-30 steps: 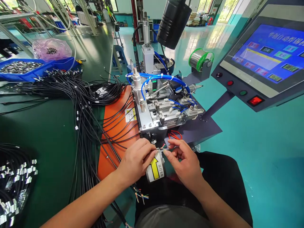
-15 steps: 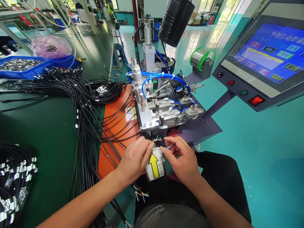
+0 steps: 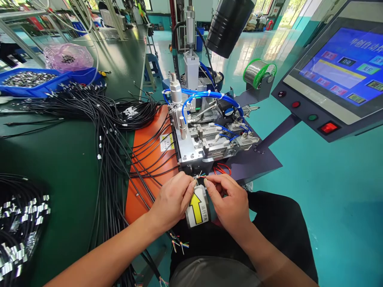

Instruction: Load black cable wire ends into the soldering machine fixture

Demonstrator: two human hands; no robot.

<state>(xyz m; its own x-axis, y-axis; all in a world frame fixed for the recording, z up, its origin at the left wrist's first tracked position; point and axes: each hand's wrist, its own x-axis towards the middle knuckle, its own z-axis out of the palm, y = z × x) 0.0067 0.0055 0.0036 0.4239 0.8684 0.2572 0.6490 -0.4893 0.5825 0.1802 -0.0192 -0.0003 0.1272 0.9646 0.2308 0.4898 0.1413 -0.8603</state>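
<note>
Between thumb and forefinger, my left hand (image 3: 175, 195) pinches the end of a black cable, where a small metal connector (image 3: 196, 177) shows at the fingertips. Thin coloured wires (image 3: 201, 174) fan out from it to the right. My right hand (image 3: 229, 195) is closed in a pinch on one of these wires, reddish in colour. Just below the fingertips sits a machine part with a yellow arrow label (image 3: 196, 209). Several other black cables (image 3: 146, 187) run beside my left hand, and some with stripped coloured ends (image 3: 179, 243) hang below my left wrist.
Ahead stands a soldering machine (image 3: 206, 131) with blue air tubes and a solder spool (image 3: 259, 73). A control screen (image 3: 341, 67) is at the right. On the green table (image 3: 68, 159) lie cable bundles (image 3: 24, 227) and a blue tray (image 3: 26, 93) of small metal parts.
My right hand has moved left to the wires, and its fingertips have closed on one. My left hand keeps its pinch. A cylinder rod at the machine's back has risen.
</note>
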